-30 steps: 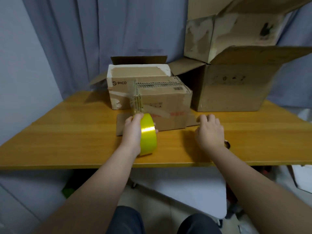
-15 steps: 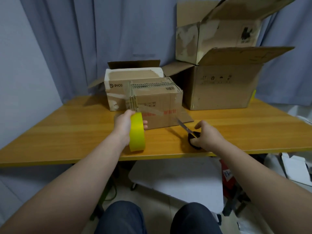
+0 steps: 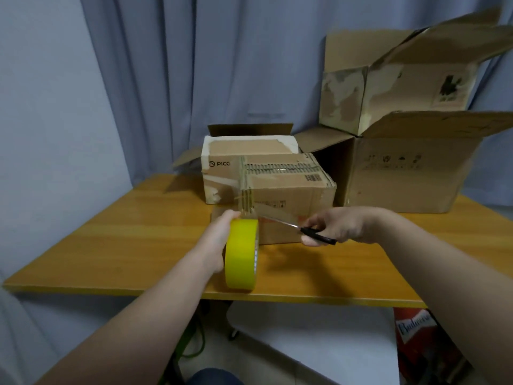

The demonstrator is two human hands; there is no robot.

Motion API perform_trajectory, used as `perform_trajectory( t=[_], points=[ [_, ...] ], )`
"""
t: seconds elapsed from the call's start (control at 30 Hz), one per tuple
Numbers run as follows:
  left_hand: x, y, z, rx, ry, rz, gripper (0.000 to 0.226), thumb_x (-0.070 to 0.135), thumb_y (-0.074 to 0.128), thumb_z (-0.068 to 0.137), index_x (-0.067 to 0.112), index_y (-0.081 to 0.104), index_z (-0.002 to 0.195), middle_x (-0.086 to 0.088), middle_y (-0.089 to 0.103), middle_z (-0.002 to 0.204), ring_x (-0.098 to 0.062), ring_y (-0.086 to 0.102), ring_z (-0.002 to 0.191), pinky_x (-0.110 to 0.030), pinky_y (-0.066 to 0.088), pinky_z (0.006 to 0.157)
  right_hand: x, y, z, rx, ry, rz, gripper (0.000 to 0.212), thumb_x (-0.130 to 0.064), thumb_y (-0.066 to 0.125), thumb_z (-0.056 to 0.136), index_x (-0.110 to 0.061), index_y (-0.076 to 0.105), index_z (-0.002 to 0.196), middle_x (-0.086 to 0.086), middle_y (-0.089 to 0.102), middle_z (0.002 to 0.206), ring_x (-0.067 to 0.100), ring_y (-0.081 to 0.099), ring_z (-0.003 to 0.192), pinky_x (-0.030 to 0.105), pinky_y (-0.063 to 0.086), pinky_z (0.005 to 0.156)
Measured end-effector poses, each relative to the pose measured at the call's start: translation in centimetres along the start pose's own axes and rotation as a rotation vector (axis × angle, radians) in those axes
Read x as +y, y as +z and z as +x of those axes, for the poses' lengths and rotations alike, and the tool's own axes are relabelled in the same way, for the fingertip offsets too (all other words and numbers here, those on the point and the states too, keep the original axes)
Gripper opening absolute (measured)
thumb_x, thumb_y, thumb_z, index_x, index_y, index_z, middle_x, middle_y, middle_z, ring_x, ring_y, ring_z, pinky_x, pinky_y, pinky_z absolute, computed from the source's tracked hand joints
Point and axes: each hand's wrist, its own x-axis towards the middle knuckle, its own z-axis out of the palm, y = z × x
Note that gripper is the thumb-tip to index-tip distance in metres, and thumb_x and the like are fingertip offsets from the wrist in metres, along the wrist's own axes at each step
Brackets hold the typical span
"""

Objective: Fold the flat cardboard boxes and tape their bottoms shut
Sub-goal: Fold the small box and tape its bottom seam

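Observation:
A small brown cardboard box (image 3: 288, 190) stands bottom-up in the middle of the wooden table (image 3: 125, 245). Clear tape (image 3: 245, 195) runs over its top and down its front face to a yellow tape roll (image 3: 241, 257). My left hand (image 3: 219, 240) grips that roll just in front of the box. My right hand (image 3: 338, 226) holds black-handled scissors (image 3: 299, 230), blades pointing left at the stretched tape just above the roll.
A white PICO box (image 3: 222, 159) sits right behind the small box. A large open carton (image 3: 402, 176) stands at the back right with another open carton (image 3: 388, 87) stacked on it. Grey curtains hang behind. The table's front edge is close to the roll.
My right hand picked the scissors up from the table and brought them left to the tape. The left hand kept the roll pulled out from the box.

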Motion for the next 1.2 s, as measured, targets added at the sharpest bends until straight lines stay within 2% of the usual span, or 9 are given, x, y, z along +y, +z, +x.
perform_trajectory(
  t=[0.13, 0.3, 0.4, 0.5, 0.53, 0.67, 0.97, 1.13, 1.2],
  points=[
    [0.3, -0.2, 0.7, 0.018, 0.001, 0.014, 0.028, 0.039, 0.056, 0.092, 0.016, 0.061, 0.106, -0.009, 0.061, 0.071, -0.025, 0.06, 0.059, -0.03, 0.05, 0.055, -0.8, -1.6, 0.9, -0.081, -0.012, -0.087, 0.088, -0.072, 0.073, 0.057, -0.022, 0.057, 0.127, -0.005, 0.059, 0.109, 0.013, 0.054, 0.094, 0.023, 0.044, 0.078],
    [0.4, -0.7, 1.6, 0.026, 0.058, 0.092, 0.024, 0.035, 0.056, 0.092, 0.017, 0.062, 0.107, -0.005, 0.061, 0.079, -0.021, 0.058, 0.073, -0.03, 0.047, 0.064, -1.5, -2.8, 2.7, -0.136, -0.048, -0.133, 0.091, -0.084, 0.071, 0.032, -0.037, 0.063, 0.109, -0.007, 0.057, 0.121, 0.016, 0.052, 0.112, 0.037, 0.041, 0.105],
    [0.1, -1.0, 2.4, 0.095, 0.141, 0.165, 0.022, 0.036, 0.056, 0.091, 0.02, 0.063, 0.104, -0.002, 0.054, 0.073, -0.02, 0.05, 0.067, -0.03, 0.04, 0.059, -2.2, -3.2, 3.5, -0.158, -0.065, -0.166, 0.071, -0.07, 0.07, 0.054, -0.036, 0.063, 0.115, -0.007, 0.053, 0.13, 0.017, 0.047, 0.12, 0.04, 0.034, 0.11],
    [-0.1, -1.0, 2.9, 0.128, 0.106, 0.1, 0.015, 0.033, 0.063, 0.085, 0.02, 0.064, 0.091, -0.009, 0.063, 0.092, -0.031, 0.059, 0.096, -0.042, 0.05, 0.087, -2.6, -3.4, 4.2, -0.167, -0.081, -0.17, 0.068, -0.06, 0.065, 0.063, -0.03, 0.062, 0.123, -0.004, 0.056, 0.13, 0.016, 0.049, 0.118, 0.029, 0.037, 0.103],
    [-0.1, -1.0, 2.9, 0.133, 0.082, 0.063, 0.014, 0.031, 0.064, 0.085, 0.018, 0.063, 0.088, -0.01, 0.064, 0.091, -0.03, 0.06, 0.095, -0.041, 0.05, 0.085, -2.6, -3.5, 4.4, -0.168, -0.085, -0.169, 0.066, -0.06, 0.065, 0.063, -0.03, 0.062, 0.122, -0.003, 0.057, 0.128, 0.016, 0.05, 0.117, 0.025, 0.039, 0.098],
    [-0.1, -0.8, 3.0, 0.118, 0.032, -0.07, 0.013, 0.025, 0.06, 0.089, 0.013, 0.063, 0.085, -0.007, 0.059, 0.073, -0.023, 0.057, 0.07, -0.032, 0.046, 0.057, -2.7, -3.3, 5.3, -0.155, -0.11, -0.139, 0.064, -0.059, 0.065, 0.065, -0.029, 0.064, 0.121, 0.0, 0.059, 0.126, 0.018, 0.052, 0.115, 0.02, 0.039, 0.089],
    [-0.8, -0.9, 3.5, 0.147, 0.048, -0.126, 0.012, 0.021, 0.064, 0.088, 0.012, 0.067, 0.079, -0.009, 0.063, 0.069, -0.025, 0.06, 0.069, -0.036, 0.05, 0.066, -3.4, -2.3, 6.0, -0.149, -0.157, -0.118, 0.058, -0.059, 0.069, 0.067, -0.028, 0.066, 0.117, 0.001, 0.062, 0.121, 0.024, 0.055, 0.113, 0.024, 0.042, 0.095],
    [-0.7, -1.2, 3.8, 0.182, 0.098, -0.12, 0.014, 0.017, 0.063, 0.088, 0.013, 0.064, 0.075, -0.006, 0.06, 0.065, -0.02, 0.057, 0.057, -0.023, 0.042, 0.045, -4.5, -2.3, 6.2, -0.112, -0.192, -0.129, 0.051, -0.055, 0.068, 0.064, -0.031, 0.07, 0.108, 0.012, 0.066, 0.117, 0.03, 0.057, 0.11, 0.032, 0.046, 0.094],
    [-0.7, -1.3, 3.8, 0.184, 0.107, -0.115, 0.014, 0.016, 0.062, 0.087, 0.013, 0.064, 0.074, -0.006, 0.06, 0.066, -0.019, 0.055, 0.058, -0.022, 0.041, 0.046, -4.6, -2.2, 6.2, -0.091, -0.206, -0.132, 0.051, -0.056, 0.069, 0.062, -0.032, 0.071, 0.107, 0.01, 0.066, 0.116, 0.031, 0.057, 0.109, 0.037, 0.046, 0.097]
  ],
)
